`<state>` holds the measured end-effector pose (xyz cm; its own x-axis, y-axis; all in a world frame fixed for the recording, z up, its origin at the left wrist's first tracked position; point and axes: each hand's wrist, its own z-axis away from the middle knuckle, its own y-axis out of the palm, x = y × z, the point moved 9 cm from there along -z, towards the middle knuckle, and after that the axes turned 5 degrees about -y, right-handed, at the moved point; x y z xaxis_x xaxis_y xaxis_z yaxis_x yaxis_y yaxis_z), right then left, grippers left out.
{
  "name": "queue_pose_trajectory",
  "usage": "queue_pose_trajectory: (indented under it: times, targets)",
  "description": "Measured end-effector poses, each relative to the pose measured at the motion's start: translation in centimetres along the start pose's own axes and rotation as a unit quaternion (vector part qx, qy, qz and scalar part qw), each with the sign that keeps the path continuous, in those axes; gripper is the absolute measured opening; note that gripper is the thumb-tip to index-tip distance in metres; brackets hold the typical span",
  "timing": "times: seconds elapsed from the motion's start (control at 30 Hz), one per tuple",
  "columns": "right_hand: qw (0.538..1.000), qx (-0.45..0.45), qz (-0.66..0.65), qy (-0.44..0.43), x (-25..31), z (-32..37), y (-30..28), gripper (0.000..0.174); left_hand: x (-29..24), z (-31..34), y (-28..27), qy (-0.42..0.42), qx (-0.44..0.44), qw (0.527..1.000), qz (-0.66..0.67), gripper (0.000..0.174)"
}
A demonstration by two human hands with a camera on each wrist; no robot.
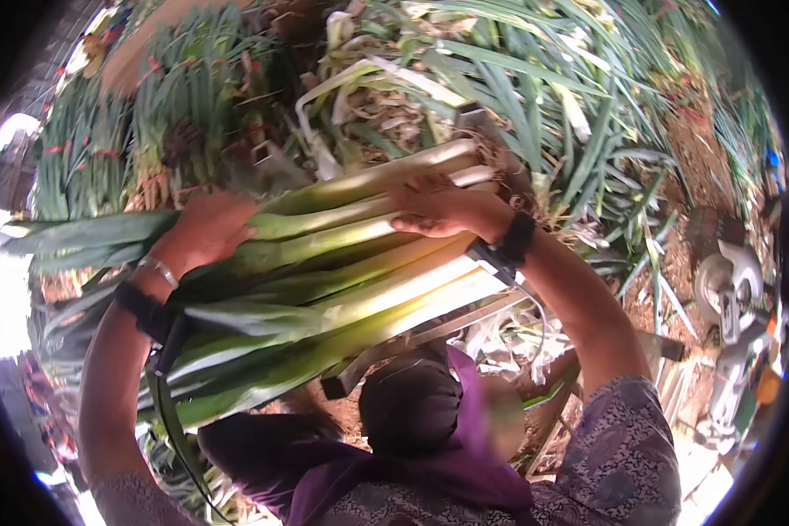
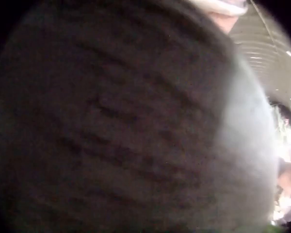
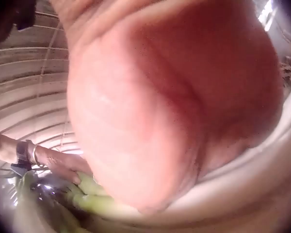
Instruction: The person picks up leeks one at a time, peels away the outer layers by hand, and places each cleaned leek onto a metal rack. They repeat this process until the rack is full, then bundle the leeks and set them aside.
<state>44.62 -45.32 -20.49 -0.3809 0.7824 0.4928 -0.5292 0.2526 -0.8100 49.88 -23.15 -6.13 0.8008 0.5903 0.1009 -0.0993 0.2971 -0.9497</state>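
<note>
A row of large leeks (image 1: 359, 302) lies side by side across a wooden frame, white stalks and roots to the right, green leaves to the left. My left hand (image 1: 206, 230) grips a leek at its green part, fingers curled over it. Over the white stalks near the root end, my right hand (image 1: 438, 207) rests with fingers fairly straight and thumb apart. In the right wrist view, the palm (image 3: 136, 121) lies against a pale stalk (image 3: 233, 179), with the left hand (image 3: 63, 162) on green leek beyond. A dark, blurred surface fills most of the left wrist view.
Tied bundles of leeks (image 1: 193, 88) stand at the back left. Loose leaves and leeks (image 1: 535, 79) pile up at the back right. A wooden bar (image 1: 438, 329) of the frame runs beneath the stalks. A white and grey device (image 1: 732, 285) stands at the far right.
</note>
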Motion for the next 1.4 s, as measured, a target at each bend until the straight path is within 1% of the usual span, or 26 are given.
queue_pose_trajectory:
  times: [0.1, 0.2, 0.3, 0.33, 0.37, 0.43, 0.47, 0.57, 0.6, 0.63, 0.67, 0.7, 0.73, 0.77, 0.83, 0.9, 0.97, 1.03, 1.1, 1.13, 1.17, 1.23, 1.27, 1.3, 1.37, 1.4]
  targets:
    - [0.999, -0.040, 0.004, 0.003, 0.9, 0.5, -1.1, 0.074, -0.6, 0.7, 0.7, 0.005, 0.009, 1.000, -0.017, 0.024]
    - [0.999, 0.003, 0.009, -0.050, 5.8, 1.2, -3.3, 0.072, -0.8, 0.7, 1.0, 0.003, 0.031, 0.999, -0.030, 0.024]
    - [0.993, -0.067, -0.014, -0.097, 9.6, -0.4, -3.3, 0.072, -1.5, 0.7, 1.2, 0.007, 0.038, 0.999, -0.027, 0.023]
    - [0.997, 0.048, -0.022, -0.051, 10.6, -1.3, -1.9, 0.080, -1.6, 0.6, 1.2, 0.010, 0.040, 0.999, -0.020, 0.023]
    - [0.996, -0.032, 0.067, -0.045, 10.1, -1.9, 1.0, 0.084, -1.7, 0.7, 1.1, 0.013, 0.040, 0.999, -0.014, 0.022]
    - [0.999, 0.027, -0.001, -0.021, 10.2, -1.6, 1.1, 0.086, -1.7, 0.3, 1.1, -0.015, 0.063, 0.997, -0.043, 0.021]
    - [0.999, 0.032, -0.002, -0.015, 10.4, -1.6, 1.1, 0.086, -1.9, 0.5, 1.3, -0.032, 0.079, 0.995, -0.053, 0.020]
    - [0.999, 0.030, 0.021, -0.015, 9.6, -2.1, 1.6, 0.084, -1.6, 0.1, 1.2, -0.039, 0.037, 0.997, -0.055, 0.017]
    - [0.998, 0.027, 0.045, -0.036, 9.3, -2.8, 2.0, 0.084, -1.4, -0.3, 1.2, -0.069, 0.076, 0.993, -0.058, 0.015]
    - [0.996, 0.034, 0.054, -0.056, 9.9, -2.6, 1.4, 0.085, -1.8, -0.2, 0.4, -0.046, 0.007, 0.997, -0.068, 0.017]
    - [0.996, 0.060, 0.064, -0.030, 9.6, -2.8, 1.6, 0.086, -2.1, -0.5, 0.4, -0.048, -0.012, 0.995, -0.086, 0.017]
    - [1.000, 0.014, 0.021, -0.017, 9.0, -2.6, 1.3, 0.085, -3.1, -0.7, 0.5, -0.021, -0.122, 0.983, -0.139, 0.016]
    - [1.000, -0.003, 0.008, -0.018, 8.4, -2.2, 1.4, 0.082, -5.1, 0.8, -2.9, -0.003, -0.286, 0.952, -0.106, 0.016]
    - [1.000, -0.013, 0.015, -0.023, 7.9, -2.2, 1.5, 0.080, -7.1, 0.9, -5.2, -0.030, -0.240, 0.967, -0.080, 0.019]
    - [0.999, -0.042, 0.016, -0.028, 6.7, -1.6, 1.0, 0.075, -11.7, 5.0, -10.4, -0.026, -0.377, 0.924, -0.051, 0.023]
    - [0.997, -0.073, 0.012, -0.039, 6.1, -1.7, 0.8, 0.071, -16.2, 12.5, -13.9, 0.000, -0.486, 0.871, 0.072, 0.019]
    - [0.993, -0.103, 0.004, -0.059, 5.7, -1.9, 0.4, 0.066, -19.4, 17.7, -13.4, -0.003, -0.405, 0.902, 0.151, 0.020]
    - [0.988, -0.130, -0.001, -0.083, 5.3, -2.7, 0.3, 0.062, -21.1, 24.1, -9.7, -0.015, -0.412, 0.889, 0.198, 0.020]
    - [0.981, -0.155, -0.014, -0.116, 5.7, -3.5, -0.4, 0.058, -21.0, 30.9, -6.5, -0.095, -0.426, 0.875, 0.209, 0.017]
    - [0.976, -0.169, -0.019, -0.134, 6.1, -3.9, -0.9, 0.056, -20.5, 34.1, -4.3, -0.152, -0.404, 0.874, 0.223, 0.016]
    - [0.982, -0.139, -0.043, -0.124, 8.5, -3.5, -2.2, 0.060, -20.0, 37.3, -2.0, -0.208, -0.381, 0.869, 0.237, 0.015]
    - [0.978, -0.163, -0.033, -0.124, 7.8, -3.1, -3.6, 0.059, -19.8, 43.6, 2.3, -0.323, -0.358, 0.855, 0.193, 0.013]
    - [0.972, -0.194, -0.074, -0.112, 9.2, -2.1, -4.4, 0.058, -19.7, 46.5, 4.5, -0.378, -0.352, 0.836, 0.187, 0.012]
    - [0.963, -0.225, -0.115, -0.099, 11.8, -0.1, -5.8, 0.057, -19.8, 49.1, 6.6, -0.431, -0.345, 0.813, 0.182, 0.011]
    - [0.937, -0.283, -0.194, -0.072, 18.2, 4.5, -8.1, 0.056, -20.1, 52.3, 11.5, -0.490, -0.331, 0.770, 0.239, 0.012]
    - [0.913, -0.320, -0.237, -0.086, 20.5, 6.3, -8.4, 0.054, -20.1, 53.3, 13.6, -0.516, -0.324, 0.746, 0.269, 0.013]
